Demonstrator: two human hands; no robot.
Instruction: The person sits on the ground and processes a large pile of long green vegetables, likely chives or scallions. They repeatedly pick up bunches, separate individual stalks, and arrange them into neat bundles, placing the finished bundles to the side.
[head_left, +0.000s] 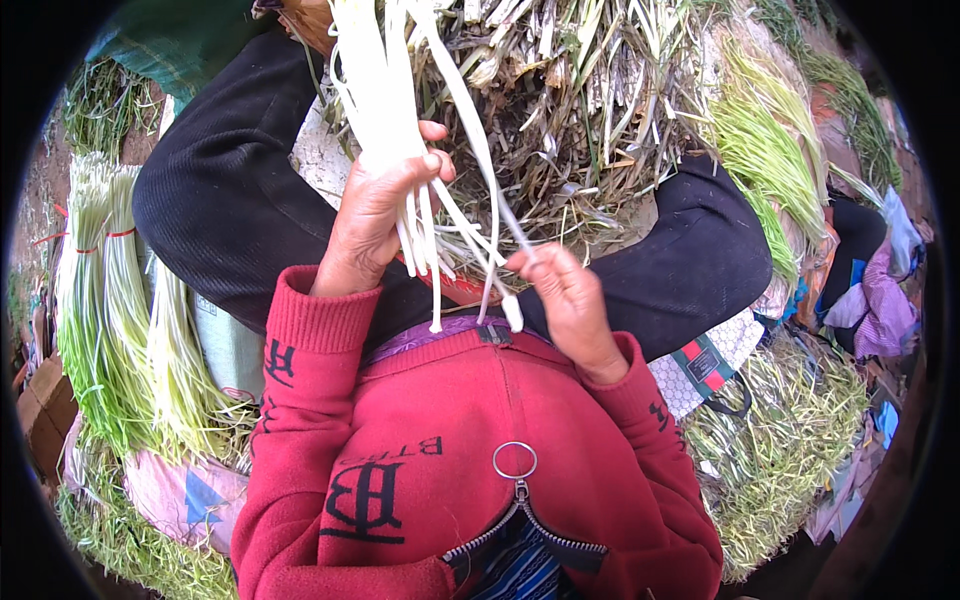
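My left hand (382, 206) is closed around a bundle of pale, leek-like stalks (379, 90). Their white lower ends poke out below my fist at uneven lengths, some with small bulbous tips. To the right of the bundle, my right hand (562, 300) pinches a thin pale strip (516, 223) between thumb and fingers. The strip and fingertips are blurred, so whether it is a peeled skin or a whole stalk is unclear. One longer stalk (476, 142) bends away from the bundle and passes close to the right fingertips.
A heap of dry stalk trimmings (570, 112) lies between my bent legs. Tied bundles of stalks (105, 300) stand at the left, red bands around them. Loose yellow-green stalks (765, 142) lie at the right. Leafy scraps (780, 450) and a patterned bag (709, 360) are beside my right knee.
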